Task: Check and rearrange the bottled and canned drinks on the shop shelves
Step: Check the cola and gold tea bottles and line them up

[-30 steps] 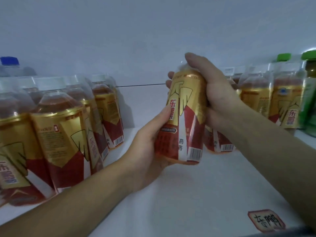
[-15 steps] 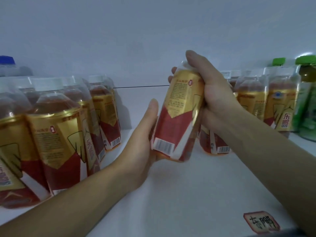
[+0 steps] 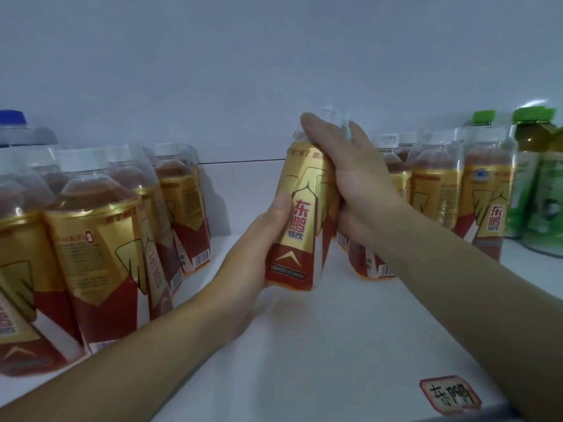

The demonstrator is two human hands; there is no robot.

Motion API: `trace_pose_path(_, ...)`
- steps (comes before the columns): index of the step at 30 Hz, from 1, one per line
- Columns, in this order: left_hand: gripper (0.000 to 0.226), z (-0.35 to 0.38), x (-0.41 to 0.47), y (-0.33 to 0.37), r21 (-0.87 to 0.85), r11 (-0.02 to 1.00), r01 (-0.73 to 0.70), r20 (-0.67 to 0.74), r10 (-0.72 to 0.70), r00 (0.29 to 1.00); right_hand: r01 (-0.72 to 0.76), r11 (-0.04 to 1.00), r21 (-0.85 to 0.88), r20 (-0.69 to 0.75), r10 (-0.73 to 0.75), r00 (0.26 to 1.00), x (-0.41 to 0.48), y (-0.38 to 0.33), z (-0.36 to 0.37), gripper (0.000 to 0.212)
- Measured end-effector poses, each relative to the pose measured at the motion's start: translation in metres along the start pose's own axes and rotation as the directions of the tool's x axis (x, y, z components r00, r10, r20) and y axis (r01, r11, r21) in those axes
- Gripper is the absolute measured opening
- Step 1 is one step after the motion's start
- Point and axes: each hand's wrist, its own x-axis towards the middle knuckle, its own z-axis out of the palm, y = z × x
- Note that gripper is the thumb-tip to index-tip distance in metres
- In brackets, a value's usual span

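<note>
A gold-and-red labelled drink bottle (image 3: 300,226) stands nearly upright in mid-shelf, its front logo facing me. My right hand (image 3: 350,181) grips its shoulder and cap from above and the right. My left hand (image 3: 253,254) holds its lower left side, thumb on the label. The bottle's base is at or just above the white shelf (image 3: 320,345); I cannot tell which. The cap is hidden under my right hand.
A cluster of the same bottles (image 3: 91,245) fills the left of the shelf, a blue-capped bottle (image 3: 13,126) behind them. More of them (image 3: 475,193) stand at the right, then green-capped bottles (image 3: 539,178). A red-edged tag (image 3: 451,395) sits at the front edge.
The bottle has been turned in my hands: the barcode side faced me before, now the front logo does. It has also come upright from a tilt.
</note>
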Motion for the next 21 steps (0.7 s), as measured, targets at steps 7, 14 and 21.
trace_pose_path(7,0.073,-0.001,-0.003,0.004,-0.292,0.931,0.220,0.044,-0.217,0.975,-0.278,0.960,0.021,0.197,0.268,0.943,0.000,0.001,-0.004,0.036)
trace_pose_path(14,0.050,0.006,0.008,-0.004,-0.069,0.997,0.032,-0.069,-0.037,0.997,0.009,0.985,-0.171,0.028,-0.004,1.000,-0.003,0.005,0.002,0.058)
trace_pose_path(21,0.074,-0.001,0.003,0.006,-0.368,0.916,0.162,-0.069,-0.200,0.977,-0.164,0.960,-0.227,0.155,0.201,0.967,0.001,0.007,-0.002,0.076)
